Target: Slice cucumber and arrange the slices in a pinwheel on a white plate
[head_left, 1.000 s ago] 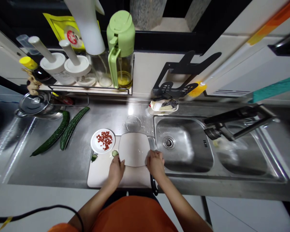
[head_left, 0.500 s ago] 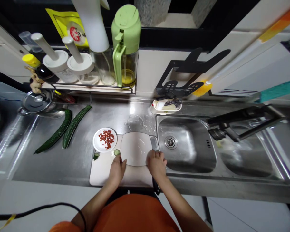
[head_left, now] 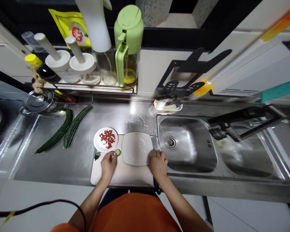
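Note:
My left hand (head_left: 108, 166) is closed in a pinch at the left edge of a round cucumber slice (head_left: 118, 152) on the white cutting board (head_left: 125, 177). A squarish white plate (head_left: 137, 148) lies on the board. At its lower right edge my right hand (head_left: 158, 164) has its fingers curled; what they grip is hidden. A knife's blade (head_left: 156, 143) shows above this hand, and a black handle (head_left: 157, 187) below it. Left of the slice are a cucumber end (head_left: 97, 156) and a small white plate (head_left: 96, 145) of chopped red pieces (head_left: 107, 138).
Two long cucumbers (head_left: 73, 129) lie on the steel counter at left, near a lidded pot (head_left: 38, 101). At right is a double sink (head_left: 187, 141) with a dark faucet (head_left: 239, 124). A shelf behind holds jars and a green-topped oil jug (head_left: 128, 45).
My left hand has moved left, away from the squarish plate's edge, and more of the cucumber slice shows. The right hand keeps its place beside the plate. The view has shifted slightly.

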A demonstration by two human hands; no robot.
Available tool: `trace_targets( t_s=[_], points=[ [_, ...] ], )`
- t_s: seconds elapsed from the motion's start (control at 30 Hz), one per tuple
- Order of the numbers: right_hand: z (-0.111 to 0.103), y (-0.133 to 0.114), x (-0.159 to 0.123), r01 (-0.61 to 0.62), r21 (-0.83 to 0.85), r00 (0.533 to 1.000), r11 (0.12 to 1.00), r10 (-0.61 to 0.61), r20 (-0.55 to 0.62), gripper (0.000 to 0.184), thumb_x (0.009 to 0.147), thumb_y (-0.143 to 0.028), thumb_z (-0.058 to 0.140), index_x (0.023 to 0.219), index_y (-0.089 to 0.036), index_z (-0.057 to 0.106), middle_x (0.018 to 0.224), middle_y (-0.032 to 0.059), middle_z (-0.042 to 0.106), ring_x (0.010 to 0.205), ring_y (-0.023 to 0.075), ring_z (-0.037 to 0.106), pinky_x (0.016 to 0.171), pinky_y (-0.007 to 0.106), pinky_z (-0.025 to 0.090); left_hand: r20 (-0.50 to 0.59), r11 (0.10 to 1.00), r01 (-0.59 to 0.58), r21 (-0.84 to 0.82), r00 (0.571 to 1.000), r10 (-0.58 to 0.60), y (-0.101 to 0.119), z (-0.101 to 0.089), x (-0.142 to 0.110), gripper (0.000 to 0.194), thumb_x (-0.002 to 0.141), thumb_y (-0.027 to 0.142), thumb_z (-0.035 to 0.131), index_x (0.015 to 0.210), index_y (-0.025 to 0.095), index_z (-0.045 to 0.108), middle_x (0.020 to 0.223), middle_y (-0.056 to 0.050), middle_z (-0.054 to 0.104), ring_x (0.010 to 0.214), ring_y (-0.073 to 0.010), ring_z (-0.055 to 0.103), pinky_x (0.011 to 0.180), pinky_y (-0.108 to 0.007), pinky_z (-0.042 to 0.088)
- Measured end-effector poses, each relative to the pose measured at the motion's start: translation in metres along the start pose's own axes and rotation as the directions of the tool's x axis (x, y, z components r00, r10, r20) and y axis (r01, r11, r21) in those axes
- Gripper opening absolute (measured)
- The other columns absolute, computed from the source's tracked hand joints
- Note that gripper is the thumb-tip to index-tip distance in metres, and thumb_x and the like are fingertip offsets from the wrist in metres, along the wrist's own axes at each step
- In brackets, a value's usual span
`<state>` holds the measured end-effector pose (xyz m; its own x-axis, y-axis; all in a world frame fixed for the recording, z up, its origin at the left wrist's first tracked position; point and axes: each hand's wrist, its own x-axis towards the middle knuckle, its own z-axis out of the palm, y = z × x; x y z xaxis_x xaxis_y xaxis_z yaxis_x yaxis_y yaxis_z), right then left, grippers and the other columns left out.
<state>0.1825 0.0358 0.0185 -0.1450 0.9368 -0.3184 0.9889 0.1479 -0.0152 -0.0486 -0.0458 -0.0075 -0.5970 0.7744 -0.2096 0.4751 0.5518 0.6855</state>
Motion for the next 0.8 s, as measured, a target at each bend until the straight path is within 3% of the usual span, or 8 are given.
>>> trace_targets(
  t_s=[0.27,0.57,0.8],
  points=[
    [0.0,0.0,-0.001,-0.007,0.01,1.0,1.0,0.007,0.013,0.03,0.091,-0.023,0.04,0.114,-0.012,0.055,0.104,0.0158,0.06,0.106,0.0291,0.042,0.073,0.035,0.034,-0.041,0.998,-0.054,-0.042,0.998,0.053,0.0,0.004,-0.001,0.023,0.082,0.035,0.05,0.086,0.02,0.067,0.071,0.0,0.062,0.063,-0.0136,0.053,0.067,-0.024,0.04],
    [-0.004,0.001,-0.001,-0.013,0.02,0.999,1.0,0.013,0.035,0.032,0.088,-0.025,0.045,0.116,-0.013,0.053,0.105,0.0146,0.057,0.105,0.0284,0.041,0.074,0.035,0.036,-0.049,0.997,-0.036,-0.065,0.998,0.033,0.0,0.005,0.002,0.019,0.079,0.033,0.053,0.082,0.019,0.067,0.068,0.0,0.062,0.06,-0.0132,0.051,0.065,-0.025,0.04],
    [-0.013,0.004,-0.004,-0.012,0.147,0.999,0.989,0.018,-0.042,0.047,0.087,-0.028,0.047,0.132,-0.017,0.045,0.122,0.0158,0.049,0.11,0.0306,0.039,0.075,0.038,0.041,0.083,0.951,0.049,-0.305,0.996,-0.025,0.008,-0.004,0.001,0.021,0.076,0.035,0.059,0.084,0.017,0.065,0.066,0.001,0.057,0.059,-0.011,0.048,0.059,-0.022,0.039]
  ],
)
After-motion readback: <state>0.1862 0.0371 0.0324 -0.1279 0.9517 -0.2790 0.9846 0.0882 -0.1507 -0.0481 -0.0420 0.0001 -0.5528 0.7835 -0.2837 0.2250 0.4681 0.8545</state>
